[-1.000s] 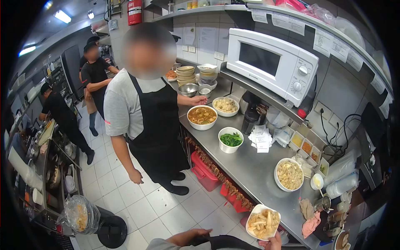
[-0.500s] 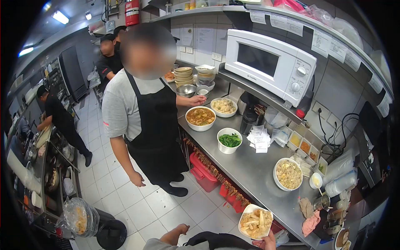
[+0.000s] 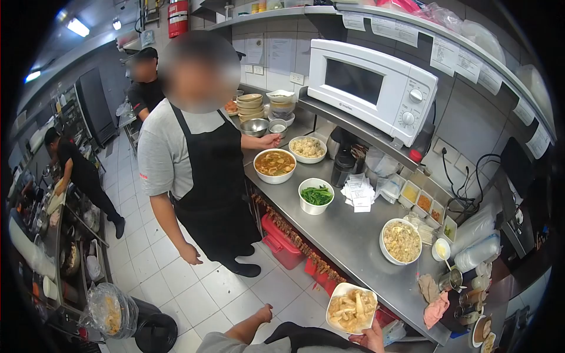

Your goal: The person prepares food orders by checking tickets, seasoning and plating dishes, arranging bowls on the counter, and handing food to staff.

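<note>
My right hand point(image 3: 371, 340) grips the rim of a white square bowl point(image 3: 352, 307) from its right side. Pale strips of food in a light brown sauce fill the bowl, which is held in front of the counter edge. My left hand point(image 3: 265, 313) hangs over the floor to the left, apart from the bowl, its fingers curled with nothing visible in them. On the counter nearest the held bowl stands a round white bowl of fried rice point(image 3: 401, 241). Farther back are a bowl of green vegetables point(image 3: 316, 196), a bowl of soup point(image 3: 275, 166) and another rice bowl point(image 3: 307, 150).
A person in a black apron point(image 3: 209, 170) stands across from me, one hand near the far bowls. Receipts point(image 3: 359, 192) lie on the steel counter point(image 3: 347, 235) below a shelf with a microwave point(image 3: 371, 88). Pink cloth point(image 3: 436, 310) lies at the counter's edge. Other people work behind.
The view has shifted slightly, so the counter and the facing person sit a little farther left. My left hand has moved slightly up and right. The bowl stays in my right hand.
</note>
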The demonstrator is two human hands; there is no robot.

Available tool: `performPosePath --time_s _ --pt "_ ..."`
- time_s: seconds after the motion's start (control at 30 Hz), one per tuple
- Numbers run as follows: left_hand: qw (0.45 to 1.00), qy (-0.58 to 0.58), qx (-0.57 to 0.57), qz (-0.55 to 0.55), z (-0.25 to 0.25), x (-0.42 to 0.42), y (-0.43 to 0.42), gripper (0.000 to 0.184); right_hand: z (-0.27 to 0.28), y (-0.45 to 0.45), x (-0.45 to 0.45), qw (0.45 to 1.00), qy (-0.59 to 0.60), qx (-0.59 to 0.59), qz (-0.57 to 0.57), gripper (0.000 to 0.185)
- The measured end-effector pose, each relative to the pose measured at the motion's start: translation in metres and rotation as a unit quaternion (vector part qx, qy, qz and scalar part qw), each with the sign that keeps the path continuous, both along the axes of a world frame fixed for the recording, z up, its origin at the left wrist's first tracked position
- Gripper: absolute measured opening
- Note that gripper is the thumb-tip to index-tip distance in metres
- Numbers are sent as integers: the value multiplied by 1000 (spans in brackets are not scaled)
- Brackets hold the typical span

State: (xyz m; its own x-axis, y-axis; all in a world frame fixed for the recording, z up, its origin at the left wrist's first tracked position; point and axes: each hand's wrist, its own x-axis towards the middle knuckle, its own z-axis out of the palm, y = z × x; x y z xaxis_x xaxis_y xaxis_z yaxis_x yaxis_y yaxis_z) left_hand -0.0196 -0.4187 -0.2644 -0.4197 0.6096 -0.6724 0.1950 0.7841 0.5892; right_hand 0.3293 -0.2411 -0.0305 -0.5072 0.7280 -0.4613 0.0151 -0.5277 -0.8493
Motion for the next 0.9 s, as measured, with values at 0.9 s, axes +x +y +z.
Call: performPosePath --time_s 0.9 --pt "854 189 -32 -483 -6 88 29 17 70 4 94 993 105 -4 -47 56"
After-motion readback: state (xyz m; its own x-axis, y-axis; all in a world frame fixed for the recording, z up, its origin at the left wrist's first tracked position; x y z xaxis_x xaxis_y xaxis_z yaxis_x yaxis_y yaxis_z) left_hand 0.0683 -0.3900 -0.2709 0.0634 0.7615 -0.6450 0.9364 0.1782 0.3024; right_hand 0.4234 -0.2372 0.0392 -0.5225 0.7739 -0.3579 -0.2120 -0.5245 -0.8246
